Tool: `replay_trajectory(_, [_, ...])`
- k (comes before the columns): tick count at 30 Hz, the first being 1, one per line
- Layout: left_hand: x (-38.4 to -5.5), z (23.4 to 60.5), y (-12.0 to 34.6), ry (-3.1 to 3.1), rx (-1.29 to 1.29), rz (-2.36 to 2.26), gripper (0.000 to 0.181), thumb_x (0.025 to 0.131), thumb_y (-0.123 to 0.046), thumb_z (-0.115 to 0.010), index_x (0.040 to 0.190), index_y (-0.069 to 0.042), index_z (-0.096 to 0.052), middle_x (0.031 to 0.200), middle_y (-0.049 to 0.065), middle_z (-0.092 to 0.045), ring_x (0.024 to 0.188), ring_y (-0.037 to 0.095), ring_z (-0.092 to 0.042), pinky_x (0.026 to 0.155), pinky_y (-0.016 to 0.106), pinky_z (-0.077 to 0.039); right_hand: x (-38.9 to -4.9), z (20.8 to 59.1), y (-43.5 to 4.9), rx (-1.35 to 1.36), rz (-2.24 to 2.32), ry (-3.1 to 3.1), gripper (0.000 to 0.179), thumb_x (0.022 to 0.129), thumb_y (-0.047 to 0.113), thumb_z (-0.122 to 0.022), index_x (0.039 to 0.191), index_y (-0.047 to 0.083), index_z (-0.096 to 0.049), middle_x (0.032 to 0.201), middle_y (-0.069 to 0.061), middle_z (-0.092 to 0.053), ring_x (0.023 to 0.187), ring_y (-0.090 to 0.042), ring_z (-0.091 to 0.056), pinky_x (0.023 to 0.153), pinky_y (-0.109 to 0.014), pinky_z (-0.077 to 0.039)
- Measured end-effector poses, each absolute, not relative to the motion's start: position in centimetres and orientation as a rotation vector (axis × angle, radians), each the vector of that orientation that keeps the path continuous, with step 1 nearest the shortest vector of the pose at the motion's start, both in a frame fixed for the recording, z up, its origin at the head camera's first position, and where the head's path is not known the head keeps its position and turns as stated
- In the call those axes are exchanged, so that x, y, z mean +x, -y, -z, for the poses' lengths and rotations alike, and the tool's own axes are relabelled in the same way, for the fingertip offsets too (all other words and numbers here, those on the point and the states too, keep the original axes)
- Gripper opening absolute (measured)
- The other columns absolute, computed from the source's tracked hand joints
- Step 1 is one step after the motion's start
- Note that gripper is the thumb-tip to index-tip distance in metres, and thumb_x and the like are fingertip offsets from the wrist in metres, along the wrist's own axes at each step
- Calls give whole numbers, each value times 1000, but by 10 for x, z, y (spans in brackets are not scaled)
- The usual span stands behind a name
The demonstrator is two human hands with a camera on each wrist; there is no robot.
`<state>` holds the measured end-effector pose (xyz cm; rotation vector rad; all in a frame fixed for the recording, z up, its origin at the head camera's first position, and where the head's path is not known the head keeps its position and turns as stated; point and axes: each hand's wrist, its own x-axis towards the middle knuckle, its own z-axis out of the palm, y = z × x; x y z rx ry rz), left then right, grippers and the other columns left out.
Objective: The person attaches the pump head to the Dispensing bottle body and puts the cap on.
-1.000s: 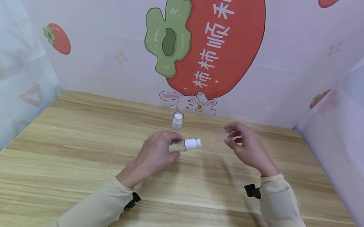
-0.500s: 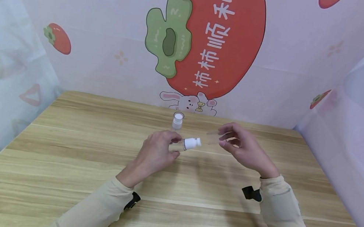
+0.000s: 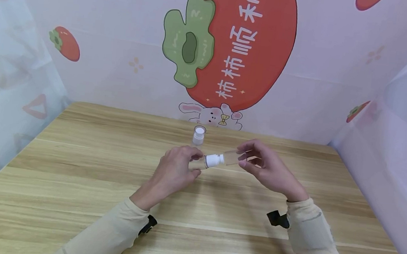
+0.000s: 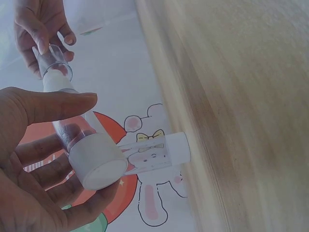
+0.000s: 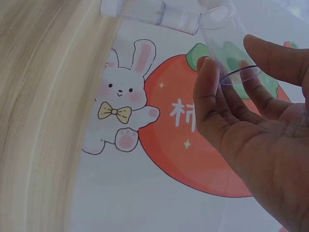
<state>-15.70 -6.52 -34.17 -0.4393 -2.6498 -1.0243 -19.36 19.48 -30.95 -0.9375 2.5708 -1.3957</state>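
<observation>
My left hand [image 3: 174,168] grips a small clear bottle [image 4: 77,128] between thumb and fingers, tilted with its white pump top [image 3: 214,160] to the right. In the left wrist view, the bottle's white base [image 4: 99,162] faces the camera. My right hand [image 3: 267,169] pinches a clear tubular cap [image 5: 229,46] by its far end, thumb on one side and fingers on the other. The cap's near rim overlaps the tip of the pump top in the head and left wrist views. Both are held above the table.
A second bottle with a white top and clear cap [image 3: 199,135] stands upright on the wooden table [image 3: 106,199], just behind my left hand. Behind the table's back edge hangs a printed backdrop [image 3: 114,51], with cloth at both sides.
My right hand has moved left and slightly down with the cap, bringing its rim from apart to the pump tip. The left hand and bottle have stayed in place.
</observation>
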Motion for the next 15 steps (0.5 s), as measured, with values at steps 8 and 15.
replay_trajectory(8, [-157,342,65,2648,-447,1017,36,74,-2,-87,108,-3,-76,102,10,-76,95,26,-71,79,47,-58,-193,311,-190,-931,1423,-2534,29,94,-3,-68,121,0,-58,119,-11,-62,108,-35,-64,89,-39,-56])
replay_trajectory(15, [-157,341,65,2650,-445,1004,36,74,-2,-88,108,-5,-76,101,8,-76,94,25,-71,76,47,-58,-191,313,-186,-942,1422,-2536,29,94,-2,-69,121,1,-58,118,-10,-61,107,-30,-65,89,-37,-56])
